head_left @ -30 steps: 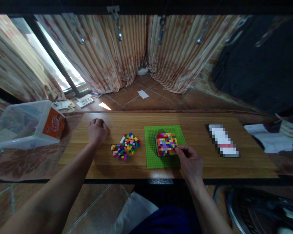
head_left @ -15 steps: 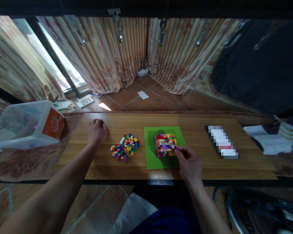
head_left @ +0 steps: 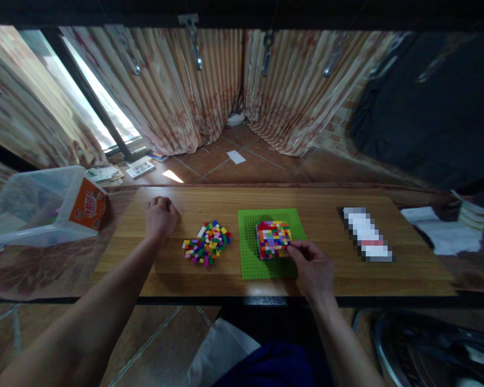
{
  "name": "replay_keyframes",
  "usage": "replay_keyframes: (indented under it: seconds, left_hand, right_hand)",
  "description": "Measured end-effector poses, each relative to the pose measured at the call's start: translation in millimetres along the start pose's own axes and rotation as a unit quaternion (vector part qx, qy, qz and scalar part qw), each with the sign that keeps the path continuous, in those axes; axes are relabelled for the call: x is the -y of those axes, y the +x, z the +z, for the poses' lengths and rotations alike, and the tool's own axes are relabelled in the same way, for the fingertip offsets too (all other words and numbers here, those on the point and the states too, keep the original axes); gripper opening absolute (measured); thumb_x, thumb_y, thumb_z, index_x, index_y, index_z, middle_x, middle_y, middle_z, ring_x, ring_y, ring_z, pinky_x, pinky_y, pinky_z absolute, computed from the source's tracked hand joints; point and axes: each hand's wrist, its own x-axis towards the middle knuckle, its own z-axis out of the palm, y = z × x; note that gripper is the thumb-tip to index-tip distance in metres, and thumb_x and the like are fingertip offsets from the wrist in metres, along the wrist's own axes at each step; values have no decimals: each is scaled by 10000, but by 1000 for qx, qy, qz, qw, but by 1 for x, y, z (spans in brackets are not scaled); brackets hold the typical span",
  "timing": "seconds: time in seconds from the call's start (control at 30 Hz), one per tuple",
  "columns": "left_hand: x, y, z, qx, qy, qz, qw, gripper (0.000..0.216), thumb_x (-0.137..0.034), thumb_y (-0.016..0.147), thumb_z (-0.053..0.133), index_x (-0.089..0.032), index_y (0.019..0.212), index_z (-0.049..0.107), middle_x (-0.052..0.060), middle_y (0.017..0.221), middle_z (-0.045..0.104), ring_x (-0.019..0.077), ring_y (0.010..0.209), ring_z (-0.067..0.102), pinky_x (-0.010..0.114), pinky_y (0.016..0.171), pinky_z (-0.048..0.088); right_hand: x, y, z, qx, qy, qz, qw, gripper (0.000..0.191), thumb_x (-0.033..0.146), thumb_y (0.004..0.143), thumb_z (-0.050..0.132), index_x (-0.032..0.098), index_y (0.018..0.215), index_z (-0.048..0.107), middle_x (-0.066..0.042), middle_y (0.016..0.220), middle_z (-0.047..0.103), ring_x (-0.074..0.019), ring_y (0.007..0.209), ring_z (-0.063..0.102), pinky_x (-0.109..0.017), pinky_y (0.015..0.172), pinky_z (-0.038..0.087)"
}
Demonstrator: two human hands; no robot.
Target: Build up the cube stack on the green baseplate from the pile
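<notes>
A block built of many coloured toy bricks [head_left: 273,238] stands on a green studded baseplate [head_left: 249,269]. At its near right corner, my right hand [head_left: 315,269] is closed in a pinch, thumb and forefinger touching the block or a piece at its edge; what lies between the fingertips is too small to make out. My left hand [head_left: 161,216] rests on the far left of the table with its fingers curled under, and whatever they may hold is hidden. Between the hands, a heap of loose toy bricks [head_left: 208,243] lies left of the baseplate.
The wooden table [head_left: 210,201] carries a blurred-out flat object [head_left: 367,235] on its right side. A clear plastic bin [head_left: 44,199] with an orange label stands beyond the left edge. White papers [head_left: 447,228] lie off the right end.
</notes>
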Motion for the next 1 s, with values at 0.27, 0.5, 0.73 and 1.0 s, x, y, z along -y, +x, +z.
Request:
replay_keyframes:
  seconds: [0.27, 0.5, 0.73, 1.0]
  left_hand:
    - [2, 1, 2, -6, 2, 6, 1000, 286, -253, 838, 430, -184, 1016, 643, 135, 1134, 631, 311, 1140, 527, 428, 1014, 428]
    - [3, 1, 2, -2, 4, 5, 1000, 275, -254, 840, 438, -183, 1010, 643, 136, 1128, 628, 312, 1134, 528, 428, 1011, 430]
    - [2, 1, 3, -2, 4, 11, 1000, 245, -246, 856, 420, -185, 945, 640, 139, 1097, 624, 304, 1131, 524, 436, 1024, 414]
    - [3, -1, 3, -5, -3, 11, 1000, 257, -246, 857, 414, -178, 953, 642, 142, 1126, 616, 305, 1135, 513, 437, 1022, 416]
  right_hand:
    - [0, 1, 2, -3, 33, 14, 999, 271, 394, 606, 790, 185, 745, 690, -13, 716, 699, -156, 683, 621, -296, 657, 483]
    - [3, 2, 2, -2, 46, 16, 999, 270, 388, 588, 798, 184, 728, 689, -12, 722, 695, -152, 694, 616, -292, 663, 487]
    - [8, 5, -1, 19, 58, 42, 997, 269, 361, 546, 821, 190, 718, 704, -6, 710, 696, -145, 682, 616, -287, 659, 497]
    - [7, 4, 0, 11, 59, 49, 997, 276, 357, 534, 830, 185, 714, 709, -5, 717, 696, -141, 676, 616, -285, 655, 501]
